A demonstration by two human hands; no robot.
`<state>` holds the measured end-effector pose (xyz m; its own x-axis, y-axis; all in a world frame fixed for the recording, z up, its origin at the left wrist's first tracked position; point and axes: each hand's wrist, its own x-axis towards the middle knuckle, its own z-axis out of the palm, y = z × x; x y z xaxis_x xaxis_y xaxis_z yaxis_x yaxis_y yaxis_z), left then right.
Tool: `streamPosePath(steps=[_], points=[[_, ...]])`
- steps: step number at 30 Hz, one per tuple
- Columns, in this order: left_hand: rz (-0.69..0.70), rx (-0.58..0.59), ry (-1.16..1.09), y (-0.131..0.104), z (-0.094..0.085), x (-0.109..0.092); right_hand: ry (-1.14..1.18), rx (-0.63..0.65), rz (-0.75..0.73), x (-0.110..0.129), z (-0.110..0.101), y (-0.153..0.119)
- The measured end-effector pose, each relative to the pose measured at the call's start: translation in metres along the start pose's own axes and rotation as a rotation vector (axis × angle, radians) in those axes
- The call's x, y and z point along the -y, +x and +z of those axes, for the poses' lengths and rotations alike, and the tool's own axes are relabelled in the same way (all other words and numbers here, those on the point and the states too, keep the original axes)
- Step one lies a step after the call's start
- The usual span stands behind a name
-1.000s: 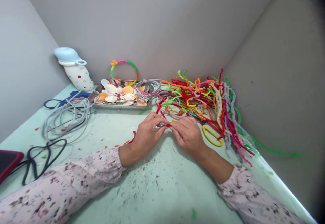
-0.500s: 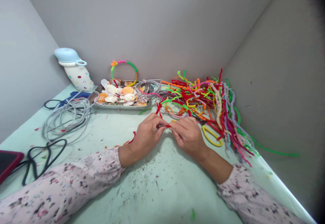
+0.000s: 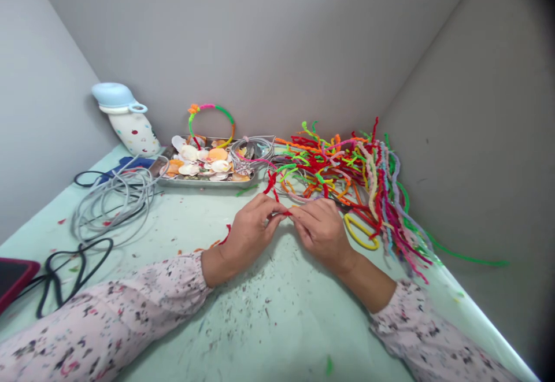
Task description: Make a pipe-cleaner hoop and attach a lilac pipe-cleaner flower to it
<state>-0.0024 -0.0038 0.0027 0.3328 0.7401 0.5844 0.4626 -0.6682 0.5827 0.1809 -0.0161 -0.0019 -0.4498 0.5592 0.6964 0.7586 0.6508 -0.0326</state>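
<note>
Between the pinched fingertips of my left hand (image 3: 254,226) and my right hand (image 3: 323,232) is a red pipe cleaner (image 3: 287,213). Both hands are closed on it over the middle of the table, their fingertips almost meeting. Red fuzzy ends stick up just behind my left fingers. An orange and red twisted strip (image 3: 219,242) shows beside my left wrist, partly hidden by the hand. Right of my right hand lies a bent yellow pipe cleaner loop (image 3: 361,236).
A large heap of coloured pipe cleaners (image 3: 347,168) lies at the back right. Behind my hands, a metal tray (image 3: 208,184) holds shells, with a multicoloured ring (image 3: 225,113) standing in it. Grey cable (image 3: 115,203), a bottle (image 3: 132,130) and a red-edged device (image 3: 17,278) are at left.
The hands keep nearly the same place and pinch. The red ends behind my left fingers have shifted slightly.
</note>
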Motion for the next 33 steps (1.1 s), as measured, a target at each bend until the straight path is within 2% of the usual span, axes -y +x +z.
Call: streamPosePath(steps=[13,20,28,33], points=[[-0.045,0.068,0.096,0.0016,-0.0026,-0.0030,-0.028,0.011,-0.010,0.0018,-0.0002,0.0004],[-0.022,0.037,0.045,0.0008,-0.0007,-0.0013,-0.021,-0.019,-0.001,0.0010,-0.0020,0.0016],[-0.045,0.076,0.093,0.0007,-0.0019,-0.0005,-0.015,0.001,-0.005,0.0024,-0.0009,0.0008],[-0.040,0.051,0.044,-0.0004,-0.0004,-0.0010,-0.005,-0.021,0.014,0.0017,-0.0017,0.0009]])
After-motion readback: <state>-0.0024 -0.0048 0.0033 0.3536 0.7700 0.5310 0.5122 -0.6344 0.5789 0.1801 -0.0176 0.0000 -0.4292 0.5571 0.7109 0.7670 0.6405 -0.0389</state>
